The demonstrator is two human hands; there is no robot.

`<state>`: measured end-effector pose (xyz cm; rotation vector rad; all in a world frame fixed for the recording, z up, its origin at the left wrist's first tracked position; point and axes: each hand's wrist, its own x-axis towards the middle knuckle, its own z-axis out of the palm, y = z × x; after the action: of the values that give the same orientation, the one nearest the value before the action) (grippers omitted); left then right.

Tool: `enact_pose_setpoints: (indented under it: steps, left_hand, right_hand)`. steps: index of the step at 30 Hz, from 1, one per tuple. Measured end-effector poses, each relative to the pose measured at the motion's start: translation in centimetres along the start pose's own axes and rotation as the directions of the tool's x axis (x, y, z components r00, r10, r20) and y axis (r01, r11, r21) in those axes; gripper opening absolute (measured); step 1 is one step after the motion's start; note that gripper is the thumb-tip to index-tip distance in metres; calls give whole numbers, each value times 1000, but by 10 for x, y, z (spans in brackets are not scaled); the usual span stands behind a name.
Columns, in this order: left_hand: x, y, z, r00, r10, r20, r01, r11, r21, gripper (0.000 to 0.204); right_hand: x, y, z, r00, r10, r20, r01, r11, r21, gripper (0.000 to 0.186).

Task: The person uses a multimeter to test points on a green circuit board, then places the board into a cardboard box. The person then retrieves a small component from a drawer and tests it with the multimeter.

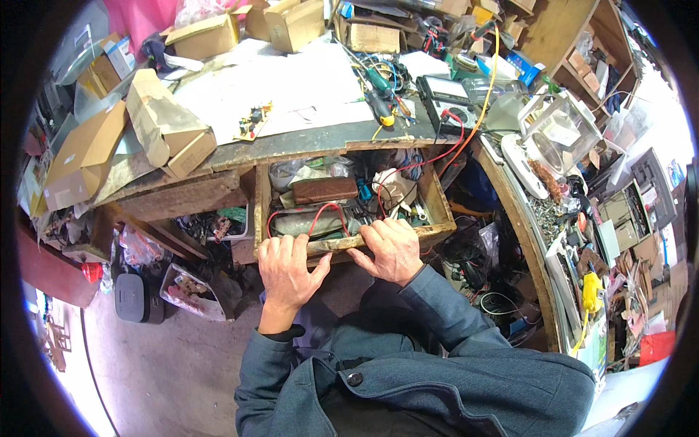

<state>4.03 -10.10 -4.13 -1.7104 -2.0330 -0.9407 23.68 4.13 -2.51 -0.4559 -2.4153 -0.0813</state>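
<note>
A wooden drawer (264, 211) is pulled out from under the workbench, directly in front of me. My left hand (287, 269) is hooked over the left part of its front edge, fingertips inside and thumb pointing right. Further right, my right hand (389, 250) grips the same edge, its thumb toward the left one. Inside the drawer lie a brown oblong case (325, 191), a clear plastic-wrapped roll (302, 222) and crumpled white paper (395, 191). A red wire (329, 206) loops over the drawer front between my hands. The drawer's bottom is mostly hidden by its contents.
On the bench stand a multimeter (445, 98) with red leads, screwdrivers (380, 109), a small circuit board (254, 121) and open cardboard boxes (166, 124). A cluttered side bench (520, 233) curves along my right. Below left sit a black bin (131, 297) and a scrap-filled box (193, 293).
</note>
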Motion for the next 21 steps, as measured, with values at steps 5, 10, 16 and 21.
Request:
enact_pose_setpoints:
  steps: [5, 10, 16, 21]
  left_hand:
    - [0, -1, 1, 1000, 8, -3, -8, 1000, -3, 50]
    - [0, 1, -1, 1000, -2, 8, 2, 1000, 0, 50]
    - [0, 1, -1, 1000, 1, 11, -1, 1000, -1, 49]
    - [3, 1, -4, 999, 0, 46, 0, 1000, -9, 49]
  right_hand:
    - [0, -1, -3, 999, 19, 31, -19, 1000, 3, 41]
    - [-1, -1, -2, 999, 22, 28, -22, 1000, 1, 41]
    - [-1, -1, -2, 1000, 14, 12, -14, 1000, -1, 41]
    - [2, -2, -7, 997, 30, 65, -30, 1000, 3, 40]
